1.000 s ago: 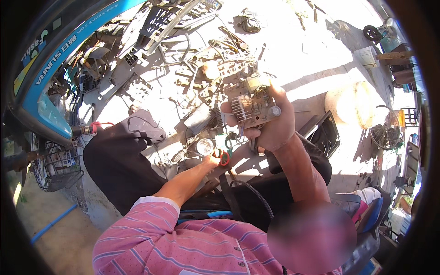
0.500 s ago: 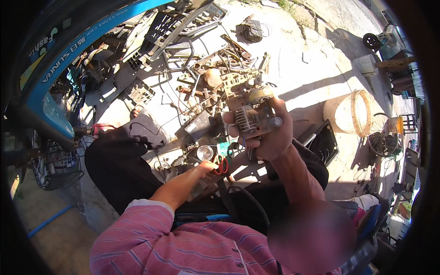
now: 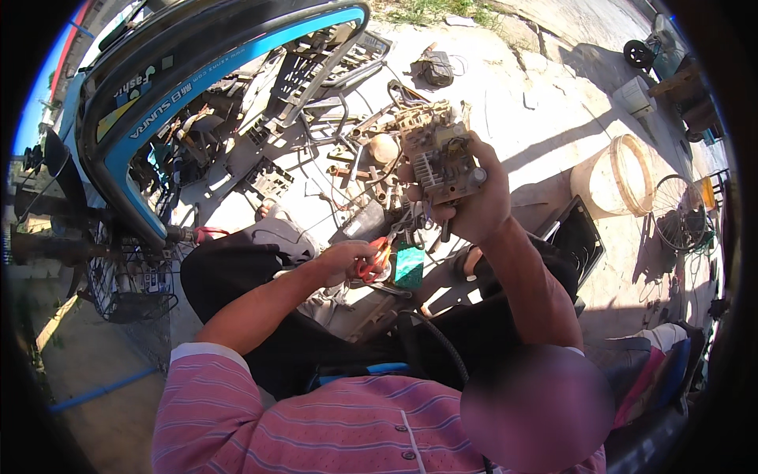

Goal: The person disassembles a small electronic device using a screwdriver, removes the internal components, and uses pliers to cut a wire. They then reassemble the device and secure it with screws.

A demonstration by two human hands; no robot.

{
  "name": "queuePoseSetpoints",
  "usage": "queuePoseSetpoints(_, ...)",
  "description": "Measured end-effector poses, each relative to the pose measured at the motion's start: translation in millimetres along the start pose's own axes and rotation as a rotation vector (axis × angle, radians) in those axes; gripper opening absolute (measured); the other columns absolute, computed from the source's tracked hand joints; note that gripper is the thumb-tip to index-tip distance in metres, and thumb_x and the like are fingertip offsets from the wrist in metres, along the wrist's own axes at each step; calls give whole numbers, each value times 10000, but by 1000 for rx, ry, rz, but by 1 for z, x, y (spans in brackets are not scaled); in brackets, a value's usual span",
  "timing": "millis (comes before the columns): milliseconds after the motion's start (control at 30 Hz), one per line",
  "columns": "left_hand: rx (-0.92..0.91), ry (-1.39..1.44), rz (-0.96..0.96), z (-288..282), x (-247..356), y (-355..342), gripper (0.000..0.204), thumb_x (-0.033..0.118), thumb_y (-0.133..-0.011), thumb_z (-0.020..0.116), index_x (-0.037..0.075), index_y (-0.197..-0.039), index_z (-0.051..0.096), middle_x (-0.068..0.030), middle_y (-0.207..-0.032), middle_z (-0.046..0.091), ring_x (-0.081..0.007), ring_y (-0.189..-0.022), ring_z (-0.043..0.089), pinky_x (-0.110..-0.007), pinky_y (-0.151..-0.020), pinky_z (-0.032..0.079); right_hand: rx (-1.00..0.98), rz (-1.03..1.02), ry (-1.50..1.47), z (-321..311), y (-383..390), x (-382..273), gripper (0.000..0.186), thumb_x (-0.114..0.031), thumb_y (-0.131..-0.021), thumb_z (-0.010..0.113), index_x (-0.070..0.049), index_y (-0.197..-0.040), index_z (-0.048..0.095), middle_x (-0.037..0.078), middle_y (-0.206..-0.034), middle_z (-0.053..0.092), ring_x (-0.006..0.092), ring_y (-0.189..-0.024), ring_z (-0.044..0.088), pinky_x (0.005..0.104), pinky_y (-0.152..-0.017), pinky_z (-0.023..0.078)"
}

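Observation:
My right hand (image 3: 483, 207) is raised above the scrap pile, its fingers wrapped round a circuit board (image 3: 446, 180). A ribbed metal heat sink and a yellowish coil stand on that board. Lower and to the left, my left hand (image 3: 345, 263) is closed on red-handled scissors (image 3: 374, 267), which point up and away from me. The scissors and the board are apart. Just right of the scissors a green sheet (image 3: 409, 267) lies among small parts on the ground.
Metal scrap (image 3: 347, 170) and a round tan object (image 3: 384, 148) lie beyond my hands. At far left stands a blue and black vehicle (image 3: 181, 103). A large pale bucket (image 3: 608, 178) lies tipped at the right, near a wheel (image 3: 681, 209) and a black tray (image 3: 570, 237).
My left hand has lifted the scissors up from the ground parts and closed round the handles. The circuit board has risen slightly away from me. The view has shifted leftward.

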State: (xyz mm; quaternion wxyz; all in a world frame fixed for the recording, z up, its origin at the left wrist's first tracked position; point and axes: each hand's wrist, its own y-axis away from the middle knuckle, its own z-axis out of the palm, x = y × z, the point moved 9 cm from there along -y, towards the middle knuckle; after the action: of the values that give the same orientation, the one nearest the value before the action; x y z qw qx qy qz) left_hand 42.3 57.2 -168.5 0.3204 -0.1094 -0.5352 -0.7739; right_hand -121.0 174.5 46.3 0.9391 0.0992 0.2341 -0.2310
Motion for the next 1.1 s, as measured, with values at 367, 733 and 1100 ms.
queuePoseSetpoints(367,-208,84,170,2,72,129,450,414,-1002,541,17,-811,633,-206,-1189,655,-308,-1098,664,-411,-893,562,41,-63,-14,2,3,-18,704,-590,-1012,357,-13,-1371,542,261,-1157,685,308,-895,716,243,-473,448)
queuePoseSetpoints(733,-110,-118,528,7,80,173,375,366,-954,652,0,-1032,682,-185,-1283,623,-241,-1082,634,-367,-970,483,53,-157,163,-2,0,-32,731,-612,-998,375,-15,-1387,540,209,-1174,689,229,-866,708,231,-484,438)
queuePoseSetpoints(1100,-111,439,583,-10,87,132,364,395,-1070,463,114,-1288,541,-244,-962,705,-140,-526,523,-308,-583,452,49,-144,108,-3,-3,-29,642,-547,-1029,349,-22,-1343,544,259,-1149,691,328,-884,729,246,-466,459)
